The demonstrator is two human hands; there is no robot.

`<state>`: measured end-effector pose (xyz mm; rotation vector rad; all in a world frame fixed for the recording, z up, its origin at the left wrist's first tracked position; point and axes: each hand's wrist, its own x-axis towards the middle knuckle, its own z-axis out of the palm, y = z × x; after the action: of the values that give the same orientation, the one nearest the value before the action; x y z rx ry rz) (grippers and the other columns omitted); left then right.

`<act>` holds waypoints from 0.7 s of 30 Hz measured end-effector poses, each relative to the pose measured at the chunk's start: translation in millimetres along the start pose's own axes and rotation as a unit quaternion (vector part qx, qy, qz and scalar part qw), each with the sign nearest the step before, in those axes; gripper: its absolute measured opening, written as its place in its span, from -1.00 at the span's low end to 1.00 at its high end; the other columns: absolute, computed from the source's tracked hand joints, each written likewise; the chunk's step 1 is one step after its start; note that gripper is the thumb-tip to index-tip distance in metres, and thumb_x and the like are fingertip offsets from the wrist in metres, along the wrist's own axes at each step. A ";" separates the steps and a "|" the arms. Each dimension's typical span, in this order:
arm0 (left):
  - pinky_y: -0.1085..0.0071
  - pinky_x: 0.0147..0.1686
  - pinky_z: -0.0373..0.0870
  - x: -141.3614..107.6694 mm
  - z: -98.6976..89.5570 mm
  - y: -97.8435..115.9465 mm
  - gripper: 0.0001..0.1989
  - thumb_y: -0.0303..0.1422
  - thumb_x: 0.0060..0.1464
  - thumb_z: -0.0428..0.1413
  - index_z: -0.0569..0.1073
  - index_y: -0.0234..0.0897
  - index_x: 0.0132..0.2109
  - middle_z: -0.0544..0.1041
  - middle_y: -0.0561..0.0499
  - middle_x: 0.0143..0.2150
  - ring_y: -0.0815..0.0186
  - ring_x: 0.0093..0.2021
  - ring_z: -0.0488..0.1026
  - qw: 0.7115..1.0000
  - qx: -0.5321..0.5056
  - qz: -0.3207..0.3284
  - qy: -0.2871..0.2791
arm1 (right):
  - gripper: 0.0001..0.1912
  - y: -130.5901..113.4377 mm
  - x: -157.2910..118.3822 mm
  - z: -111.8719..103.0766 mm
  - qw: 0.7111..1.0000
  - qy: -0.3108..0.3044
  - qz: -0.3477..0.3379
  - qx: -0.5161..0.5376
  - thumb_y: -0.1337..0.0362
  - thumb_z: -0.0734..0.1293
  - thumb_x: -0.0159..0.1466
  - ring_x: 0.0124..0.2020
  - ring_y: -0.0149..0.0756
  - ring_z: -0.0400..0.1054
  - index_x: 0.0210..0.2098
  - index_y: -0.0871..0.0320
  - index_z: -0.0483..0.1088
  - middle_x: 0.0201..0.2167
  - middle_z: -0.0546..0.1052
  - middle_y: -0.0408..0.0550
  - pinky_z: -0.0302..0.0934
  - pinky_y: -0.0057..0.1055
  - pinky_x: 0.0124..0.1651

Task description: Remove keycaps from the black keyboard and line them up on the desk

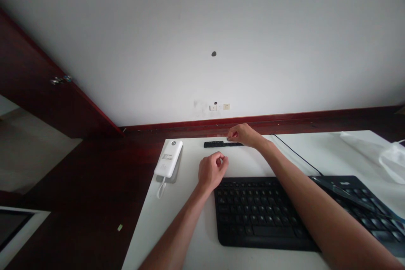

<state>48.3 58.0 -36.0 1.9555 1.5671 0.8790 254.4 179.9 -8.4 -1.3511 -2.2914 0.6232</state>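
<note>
A short row of small black keycaps [214, 144] lies along the far edge of the white table. My right hand [245, 134] is closed in a pinch over the right part of this row, its fingertips at the keycaps; what they grip is too small to make out. Nearer to me, my left hand [212, 168] hovers by the top left corner of a black keyboard [253, 206]. Its fingers are curled, thumb against forefinger, and anything between them is hidden. My right forearm crosses above the keyboard and covers part of its keys.
A white power bank [169, 158] with a short cable loop rests at the table's left edge. On the keyboard's right side lies a long dark tool [343, 194]. A black cord [297, 154] runs to the back edge, and white plastic [387, 158] lies at right.
</note>
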 end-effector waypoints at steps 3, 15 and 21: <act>0.46 -0.41 0.08 -0.1 0.0 0.5 -0.72 -0.19 0.27 0.06 0.49 -0.21 -0.35 0.34 0.16 -0.57 0.42 -0.55 0.24 1.000 -0.002 0.001 0.002 | -0.85 4.7 0.9 -0.6 1.000 0.011 0.016 0.010 0.37 0.38 0.20 -0.30 -0.25 0.57 -0.37 0.13 0.64 -0.39 0.69 -0.08 0.31 -0.45 -0.24; 0.46 -0.41 0.09 -0.4 -1.2 1.7 -0.73 -0.19 0.26 0.06 0.49 -0.20 -0.36 0.36 0.15 -0.56 0.42 -0.55 0.26 1.000 -0.002 -0.006 0.000 | -0.76 8.0 -1.3 -2.5 0.996 -0.011 0.083 -0.013 0.14 0.39 0.28 -0.26 -0.16 0.60 -0.35 0.09 0.69 -0.33 0.71 -0.04 0.34 -0.37 -0.22; 0.46 -0.41 0.09 -0.3 -1.8 3.0 -0.72 -0.19 0.26 0.06 0.50 -0.20 -0.35 0.38 0.15 -0.56 0.42 -0.54 0.27 1.000 0.002 -0.007 -0.003 | -0.83 2.8 -0.9 2.3 0.997 -0.022 0.069 0.016 0.26 0.40 0.23 -0.24 -0.17 0.61 -0.32 0.10 0.68 -0.33 0.72 -0.07 0.36 -0.43 -0.22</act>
<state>48.9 57.0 -32.7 1.9467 1.5789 0.8639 255.5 180.0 -11.9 -1.5038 -2.2251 0.7375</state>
